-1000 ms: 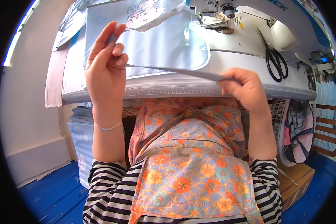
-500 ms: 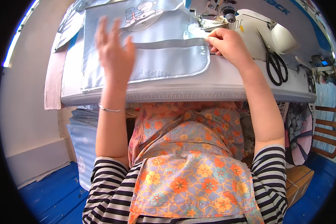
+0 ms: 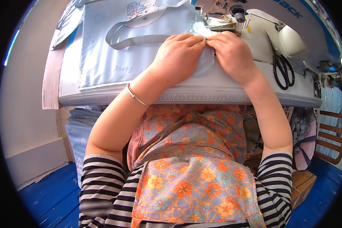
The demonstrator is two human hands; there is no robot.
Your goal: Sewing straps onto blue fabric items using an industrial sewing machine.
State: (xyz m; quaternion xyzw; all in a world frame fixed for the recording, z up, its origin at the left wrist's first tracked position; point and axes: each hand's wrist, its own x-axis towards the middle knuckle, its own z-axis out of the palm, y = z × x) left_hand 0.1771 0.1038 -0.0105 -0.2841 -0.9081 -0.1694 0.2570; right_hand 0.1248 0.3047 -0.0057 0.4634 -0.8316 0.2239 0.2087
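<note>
A light-blue printed fabric panel (image 3: 98,64) lies flat on the sewing table, its rounded right corner under my hands. Along it a grey strap (image 3: 140,40) curls in a loop on the left and runs to the panel's right edge. My left hand (image 3: 180,57) is closed, its fingertips pinching the strap's end at that edge. My right hand (image 3: 231,55) is closed at the same spot, thumb and fingers pressed together on the strap end. The fingertips nearly touch; what lies between them is mostly hidden. Just beyond them is the lit needle area of a sewing machine (image 3: 237,13).
Black-handled scissors (image 3: 283,72) lie to the right on the white table (image 3: 266,91). A ruled strip (image 3: 201,97) edges the table's front. Pink cloth (image 3: 51,81) hangs at the left end. Folded blue fabric (image 3: 78,135) is stacked below left, and a wooden chair (image 3: 332,133) stands at right.
My left hand has come down and right from its raised, open position to pinch beside my right hand. The strap, earlier straight across the panel, now loops at the left.
</note>
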